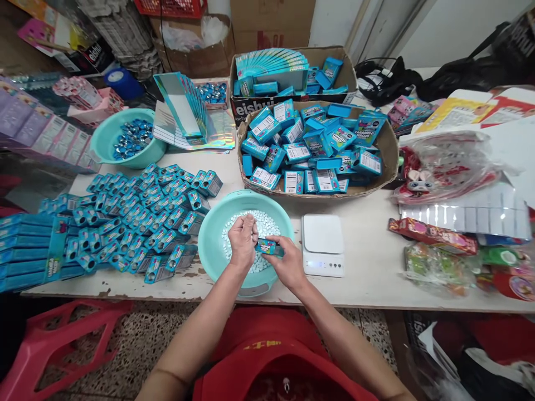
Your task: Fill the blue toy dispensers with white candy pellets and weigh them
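One head view reached my remote desk. White worktop [368,250], paint chipped near the front edge, stood over a speckled floor [137,340]; pale wall [330,22] behind, reddish plastic stool [75,334] at lower left. I counted a near teal basin [204,234] and a far teal basin [102,153], so two; a front carton [389,167] and a back carton [259,104], so two; one scale [322,245], just right of the near teal basin. White pieces [270,221] lay in the near basin, too many for me to count; blue-and-silver pieces [132,139] in the far one, same. Both cartons held blue packs [296,151], dozens in the front one, overlapping. Small blue boxes [142,220] crowded the left side, dozens, round openings showing on many. One held box [266,247] was above the near basin: right hand [288,262] gripped it between fingers. Left hand [242,239], just beside it, had fingers curled narrow; I couldn't tell whether they held anything.
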The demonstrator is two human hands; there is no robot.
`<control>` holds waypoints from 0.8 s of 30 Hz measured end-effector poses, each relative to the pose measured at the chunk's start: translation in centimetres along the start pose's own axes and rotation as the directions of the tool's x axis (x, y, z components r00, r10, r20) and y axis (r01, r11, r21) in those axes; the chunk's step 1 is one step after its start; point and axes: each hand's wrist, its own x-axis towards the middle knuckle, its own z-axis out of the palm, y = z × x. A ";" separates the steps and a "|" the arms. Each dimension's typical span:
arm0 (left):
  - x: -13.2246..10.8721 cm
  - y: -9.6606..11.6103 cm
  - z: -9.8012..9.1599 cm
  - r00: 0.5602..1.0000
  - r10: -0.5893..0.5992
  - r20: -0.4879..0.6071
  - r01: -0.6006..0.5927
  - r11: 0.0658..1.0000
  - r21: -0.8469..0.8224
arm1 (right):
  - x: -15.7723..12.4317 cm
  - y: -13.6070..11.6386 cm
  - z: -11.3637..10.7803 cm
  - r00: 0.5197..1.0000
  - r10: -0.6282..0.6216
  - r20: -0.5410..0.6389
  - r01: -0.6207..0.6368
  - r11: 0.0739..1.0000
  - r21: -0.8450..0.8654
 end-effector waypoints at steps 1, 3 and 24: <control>0.0 0.5 -0.1 1.000 -0.014 0.013 0.015 0.999 -0.029 | 0.0 0.3 -0.3 0.999 0.031 0.012 -0.032 0.997 0.075; 0.1 1.6 -0.7 0.999 -0.031 0.012 0.032 0.994 -0.105 | 0.0 0.9 -1.1 0.995 0.095 0.044 -0.102 0.966 0.237; -0.4 0.9 1.5 0.988 0.140 -0.069 -0.143 0.989 -0.033 | 1.2 -0.9 -2.7 0.999 0.028 0.036 -0.032 0.995 0.095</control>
